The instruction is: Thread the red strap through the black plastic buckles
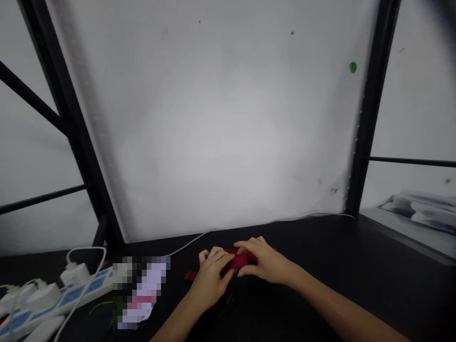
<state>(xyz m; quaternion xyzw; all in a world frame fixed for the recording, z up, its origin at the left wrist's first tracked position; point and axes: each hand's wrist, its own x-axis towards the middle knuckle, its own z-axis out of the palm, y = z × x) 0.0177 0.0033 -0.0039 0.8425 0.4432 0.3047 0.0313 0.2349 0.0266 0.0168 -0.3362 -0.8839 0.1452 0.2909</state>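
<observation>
A red strip of what looks like fabric (240, 261) lies on the black tabletop, partly covered by my hands. A red end (190, 276) shows to the left of my left wrist, and a little red shows beyond my right fingers. My left hand (213, 275) has its fingers curled over the left part of the strip, thumb near its front edge. From the right, my right hand (261, 261) grips the strip between thumb and fingers. Small dark shapes lie just in front of the hands, too dim to name.
A white power strip (76, 294) with plugged-in chargers and cables lies at the left. Beside it is a blurred-out pale packet (149, 292). A thin white cable (187, 246) runs along the back edge by the wall. Stacked papers (423, 209) lie at the far right.
</observation>
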